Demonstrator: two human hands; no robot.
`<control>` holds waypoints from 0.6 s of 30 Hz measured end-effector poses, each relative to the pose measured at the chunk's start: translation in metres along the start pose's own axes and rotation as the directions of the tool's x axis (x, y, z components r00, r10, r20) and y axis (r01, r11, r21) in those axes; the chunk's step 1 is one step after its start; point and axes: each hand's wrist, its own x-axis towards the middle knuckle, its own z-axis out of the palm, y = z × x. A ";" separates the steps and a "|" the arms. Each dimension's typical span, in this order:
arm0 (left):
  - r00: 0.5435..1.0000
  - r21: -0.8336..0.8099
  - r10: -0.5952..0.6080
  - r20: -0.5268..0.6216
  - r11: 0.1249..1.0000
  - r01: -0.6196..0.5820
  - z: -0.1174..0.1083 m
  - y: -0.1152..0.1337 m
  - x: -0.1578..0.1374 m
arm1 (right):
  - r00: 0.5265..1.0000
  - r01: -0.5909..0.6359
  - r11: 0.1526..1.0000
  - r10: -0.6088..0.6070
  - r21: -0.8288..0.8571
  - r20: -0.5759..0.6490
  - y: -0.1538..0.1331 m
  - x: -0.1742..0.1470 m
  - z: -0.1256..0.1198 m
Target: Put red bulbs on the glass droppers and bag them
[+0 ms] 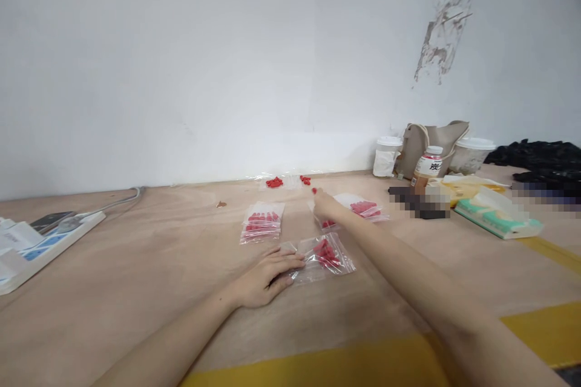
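My left hand (267, 275) lies flat with fingers stretched out, its fingertips on the edge of a clear zip bag (308, 273). Small red pieces (327, 253) fill the right part of that bag. Farther out, my right hand (325, 207) is closed in a pinch, and a small red piece (314, 191) shows at its fingertips. Just beyond it are two little heaps of red pieces, the left heap (274, 182) and the right heap (305, 180), on clear plastic. A stack of filled bags (261, 225) lies left of my right hand; more filled bags (367, 209) lie partly behind my right wrist.
A power strip (59, 249) with plugs and a phone (53, 221) sits at the left. To the right stand a white-lidded cup (387, 157), a bottle (427, 170), a beige bag (411, 144) and a tissue pack (497, 217). The wall (204, 72) bounds the table's back.
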 end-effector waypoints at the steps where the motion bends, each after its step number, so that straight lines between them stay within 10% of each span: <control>1: 1.000 -0.004 0.000 -0.001 1.000 0.000 0.000 0.000 0.000 | 0.999 -0.038 0.999 0.038 -0.008 -0.030 0.009 -0.006 -0.014; 6: 1.000 -0.006 0.007 -0.007 1.000 -0.007 0.000 0.000 0.001 | 0.965 -0.149 0.952 0.200 0.269 -0.172 0.051 -0.055 -0.046; 11: 0.999 0.038 0.014 0.030 0.999 -0.015 -0.002 0.002 0.001 | 0.924 -0.116 0.731 0.328 0.673 -0.197 0.061 -0.101 -0.029; 18: 1.000 0.031 0.026 0.014 0.999 -0.026 -0.002 0.001 0.002 | 0.912 -0.136 0.592 0.387 0.794 -0.133 0.044 -0.120 -0.019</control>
